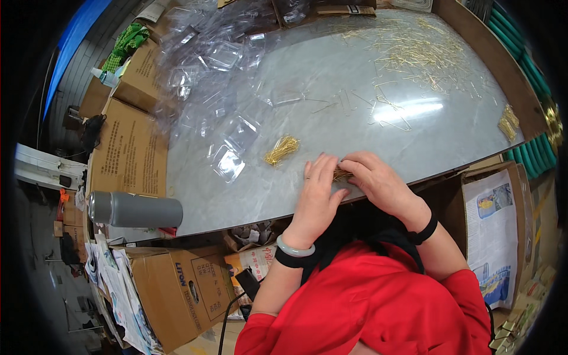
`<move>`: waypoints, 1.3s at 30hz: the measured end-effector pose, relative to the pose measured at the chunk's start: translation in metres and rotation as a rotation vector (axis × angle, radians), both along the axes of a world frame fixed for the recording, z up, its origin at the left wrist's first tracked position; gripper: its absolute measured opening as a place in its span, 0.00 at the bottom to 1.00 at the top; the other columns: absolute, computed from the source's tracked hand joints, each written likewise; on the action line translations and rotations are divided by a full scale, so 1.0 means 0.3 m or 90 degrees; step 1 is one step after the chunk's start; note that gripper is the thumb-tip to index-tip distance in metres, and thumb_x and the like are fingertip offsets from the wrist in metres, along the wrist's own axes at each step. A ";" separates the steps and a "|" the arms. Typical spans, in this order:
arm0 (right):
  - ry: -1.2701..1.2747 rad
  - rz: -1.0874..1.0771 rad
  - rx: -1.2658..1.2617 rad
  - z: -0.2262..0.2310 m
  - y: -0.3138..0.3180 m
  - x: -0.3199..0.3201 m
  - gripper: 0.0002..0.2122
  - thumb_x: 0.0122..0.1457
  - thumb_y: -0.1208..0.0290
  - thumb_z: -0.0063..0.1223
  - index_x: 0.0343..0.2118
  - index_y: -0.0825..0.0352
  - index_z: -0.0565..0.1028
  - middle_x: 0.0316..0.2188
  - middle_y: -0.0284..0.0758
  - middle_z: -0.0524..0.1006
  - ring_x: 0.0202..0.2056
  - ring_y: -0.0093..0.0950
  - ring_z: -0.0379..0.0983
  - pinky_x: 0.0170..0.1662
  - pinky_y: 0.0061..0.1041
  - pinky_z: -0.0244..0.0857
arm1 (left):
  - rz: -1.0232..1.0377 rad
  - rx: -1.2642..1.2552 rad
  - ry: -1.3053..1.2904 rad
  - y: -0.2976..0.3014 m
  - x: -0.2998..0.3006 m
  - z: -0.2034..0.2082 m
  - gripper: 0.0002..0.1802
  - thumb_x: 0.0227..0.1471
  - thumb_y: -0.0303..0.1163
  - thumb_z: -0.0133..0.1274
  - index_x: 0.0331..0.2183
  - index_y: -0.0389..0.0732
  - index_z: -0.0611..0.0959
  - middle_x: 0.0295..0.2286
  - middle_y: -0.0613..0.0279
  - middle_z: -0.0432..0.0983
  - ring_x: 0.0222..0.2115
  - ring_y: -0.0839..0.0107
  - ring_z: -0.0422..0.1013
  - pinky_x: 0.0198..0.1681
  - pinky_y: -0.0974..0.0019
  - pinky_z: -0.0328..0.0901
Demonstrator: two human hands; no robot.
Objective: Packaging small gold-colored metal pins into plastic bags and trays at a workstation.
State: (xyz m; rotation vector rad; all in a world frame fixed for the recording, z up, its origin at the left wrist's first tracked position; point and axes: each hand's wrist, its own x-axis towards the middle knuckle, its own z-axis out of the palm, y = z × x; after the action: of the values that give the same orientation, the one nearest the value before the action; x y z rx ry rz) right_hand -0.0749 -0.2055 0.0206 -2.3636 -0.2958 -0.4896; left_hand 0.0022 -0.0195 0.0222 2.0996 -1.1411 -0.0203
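Observation:
At the near edge of the grey table, my left hand (318,198) and my right hand (381,184) are closed around a small bundle of gold wire pieces (340,174). Most of that bundle is hidden by my fingers. A similar gold wire bundle (281,150) lies on the table just left of my left hand. Loose wire pieces (390,109), some with bent ends, are scattered beyond my hands. Farther back to the right spreads a big pile of gold wires (423,53). Another bundle (508,123) lies by the table's right edge.
Clear plastic packaging shells (222,56) heap up at the table's left, with one shell (228,163) nearest me. A grey bottle (137,210) lies on its side at the left corner. Cardboard boxes (133,151) stand along the left; a raised brown edge (497,53) borders the right.

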 end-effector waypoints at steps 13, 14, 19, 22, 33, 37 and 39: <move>-0.015 -0.111 0.424 -0.017 0.114 -0.023 0.31 0.58 0.83 0.44 0.67 0.72 0.54 0.68 0.51 0.53 0.71 0.46 0.47 0.71 0.39 0.46 | -0.003 0.004 -0.022 -0.047 -0.048 -0.017 0.27 0.53 0.14 0.48 0.56 0.28 0.70 0.58 0.36 0.61 0.59 0.38 0.61 0.64 0.47 0.58; -0.018 -0.122 0.452 -0.019 0.104 -0.026 0.31 0.58 0.83 0.44 0.67 0.72 0.55 0.68 0.50 0.54 0.70 0.46 0.48 0.71 0.38 0.47 | 0.017 0.001 -0.013 -0.051 -0.056 -0.014 0.27 0.53 0.13 0.47 0.56 0.27 0.70 0.57 0.35 0.61 0.58 0.37 0.62 0.63 0.47 0.59; -0.068 -0.160 0.125 -0.009 0.075 -0.051 0.21 0.61 0.80 0.49 0.59 0.72 0.67 0.60 0.46 0.68 0.64 0.46 0.62 0.65 0.39 0.59 | 0.028 0.008 -0.119 -0.054 -0.051 -0.054 0.26 0.53 0.13 0.46 0.55 0.26 0.70 0.58 0.34 0.60 0.58 0.37 0.62 0.61 0.50 0.62; -0.112 -0.169 -0.103 -0.025 0.090 -0.038 0.19 0.58 0.80 0.52 0.54 0.72 0.72 0.55 0.44 0.73 0.59 0.45 0.69 0.60 0.39 0.66 | 0.013 0.020 -0.126 -0.053 -0.048 -0.065 0.26 0.54 0.15 0.45 0.56 0.23 0.68 0.59 0.36 0.59 0.60 0.38 0.59 0.63 0.49 0.59; -0.125 -0.192 -0.187 -0.031 0.087 -0.024 0.19 0.50 0.82 0.54 0.47 0.72 0.75 0.49 0.40 0.75 0.56 0.42 0.71 0.58 0.37 0.69 | 0.111 -0.126 0.140 0.084 -0.022 0.022 0.24 0.61 0.24 0.52 0.58 0.32 0.69 0.55 0.47 0.68 0.56 0.59 0.69 0.58 0.59 0.66; -0.120 -0.180 -0.150 -0.041 0.082 -0.031 0.17 0.52 0.82 0.56 0.47 0.71 0.75 0.48 0.40 0.75 0.56 0.43 0.71 0.59 0.38 0.68 | 0.319 -0.211 0.467 0.236 0.075 0.098 0.17 0.67 0.32 0.48 0.50 0.28 0.74 0.40 0.50 0.77 0.36 0.68 0.78 0.43 0.64 0.74; -0.117 -0.176 -0.129 -0.037 0.088 -0.030 0.16 0.54 0.81 0.57 0.48 0.71 0.75 0.48 0.40 0.76 0.56 0.43 0.71 0.60 0.39 0.67 | 0.356 -0.276 0.611 0.268 0.159 0.086 0.17 0.66 0.32 0.50 0.49 0.27 0.74 0.34 0.52 0.77 0.32 0.63 0.80 0.39 0.63 0.77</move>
State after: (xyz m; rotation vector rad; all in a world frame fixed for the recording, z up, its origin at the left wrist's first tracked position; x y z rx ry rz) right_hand -0.0838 -0.1791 0.0096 -2.5748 -0.1042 -0.8452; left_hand 0.0499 0.0609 0.0479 1.6086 0.0277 -0.4248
